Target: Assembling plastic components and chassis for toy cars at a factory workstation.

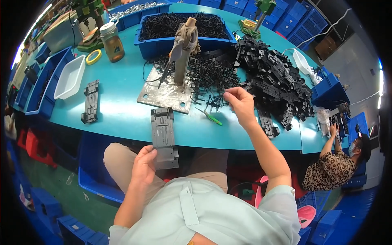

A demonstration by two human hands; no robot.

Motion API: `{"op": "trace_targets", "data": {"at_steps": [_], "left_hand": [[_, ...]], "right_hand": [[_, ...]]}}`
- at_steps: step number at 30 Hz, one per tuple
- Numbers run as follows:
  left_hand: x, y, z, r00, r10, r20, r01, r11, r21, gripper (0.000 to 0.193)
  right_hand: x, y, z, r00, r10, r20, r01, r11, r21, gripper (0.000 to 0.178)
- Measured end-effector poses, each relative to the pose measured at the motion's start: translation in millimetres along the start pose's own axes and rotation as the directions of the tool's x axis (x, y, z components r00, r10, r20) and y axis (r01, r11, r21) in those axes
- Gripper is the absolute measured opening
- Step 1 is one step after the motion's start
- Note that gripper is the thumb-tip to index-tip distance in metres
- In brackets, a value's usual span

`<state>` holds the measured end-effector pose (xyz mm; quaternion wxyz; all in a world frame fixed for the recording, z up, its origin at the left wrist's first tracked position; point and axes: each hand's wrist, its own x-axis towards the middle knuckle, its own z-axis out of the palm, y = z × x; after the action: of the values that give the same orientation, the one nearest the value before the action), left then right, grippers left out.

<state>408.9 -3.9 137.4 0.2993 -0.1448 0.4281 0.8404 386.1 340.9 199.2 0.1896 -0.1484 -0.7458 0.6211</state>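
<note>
The left hand (143,163) grips a grey-black tray part (162,132) by its near left side, the part reaching over the edge of the table (122,110). The right hand (241,104) has thumb and finger drawn together beside the loose clips (214,75) — whether one sits between them, I cannot tell. Green snips (213,118) lie just below; a post (182,71) stands left on a steel plate (153,92). Farther out — a blue bin (153,51) of clips, and a black heap (277,77) to the right.
</note>
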Motion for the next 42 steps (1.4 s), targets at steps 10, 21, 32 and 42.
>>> {"op": "trace_targets", "data": {"at_steps": [10, 21, 32, 42], "left_hand": [[4.4, -2.1, 3.2, 0.997, 0.026, 0.076, -0.030, 0.998, 0.050, 0.018], [-1.0, 1.5, 9.1, 0.999, 0.002, 0.053, -0.001, 1.000, -0.018, 0.016], [-4.6, 4.5, 9.6, 0.999, 0.013, 0.050, -0.011, 0.999, -0.030, 0.015], [1.5, -0.7, 9.2, 0.998, 0.002, 0.067, -0.001, 1.000, -0.007, 0.008]], "right_hand": [[-59.1, 17.5, 42.6, 0.913, 0.241, 0.328, -0.262, 0.965, 0.020, 0.017], [-47.0, 1.4, 53.2, 0.454, -0.463, 0.761, 0.875, 0.392, -0.284, 0.035], [-55.8, -11.6, 59.9, 0.646, -0.405, 0.648, 0.749, 0.501, -0.433, 0.035], [-68.6, -1.4, 60.7, 0.751, -0.303, 0.587, 0.650, 0.497, -0.575, 0.033]]}}
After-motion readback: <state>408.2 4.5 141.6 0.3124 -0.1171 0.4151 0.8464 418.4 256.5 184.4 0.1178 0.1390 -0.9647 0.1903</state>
